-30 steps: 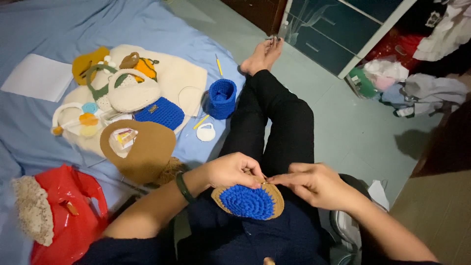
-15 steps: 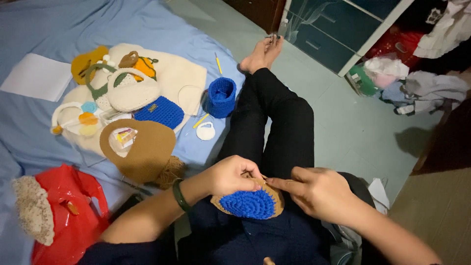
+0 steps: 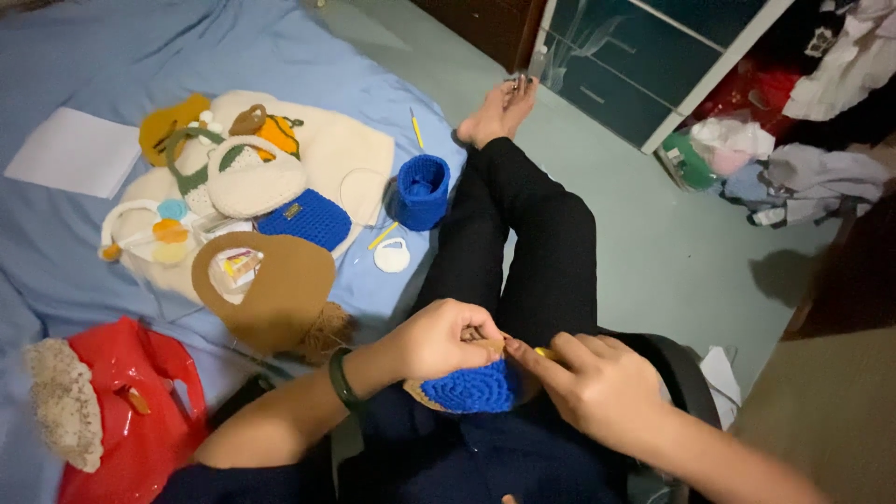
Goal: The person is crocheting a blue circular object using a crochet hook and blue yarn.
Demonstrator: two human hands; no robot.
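Note:
On my lap lies a round blue crocheted piece [image 3: 469,390] with a tan edge. My left hand [image 3: 439,338], with a dark band on its wrist, pinches the piece's upper tan rim. My right hand [image 3: 597,385] sits just to the right, fingers closed on a yellow crochet hook [image 3: 544,354] whose tip points at the same rim. Both hands meet over my black-trousered legs, which stretch out toward a bare foot [image 3: 497,110].
A blue sheet [image 3: 112,65] at left holds cream, tan and blue crocheted bags, a blue crocheted cup [image 3: 420,191], a white paper [image 3: 73,151] and a red plastic bag [image 3: 131,420]. A dark cabinet [image 3: 644,56] and a heap of clothes [image 3: 793,168] stand at right.
Both hands have shifted slightly up and left over the piece, which now shows less of its tan edge. The view has tilted a little.

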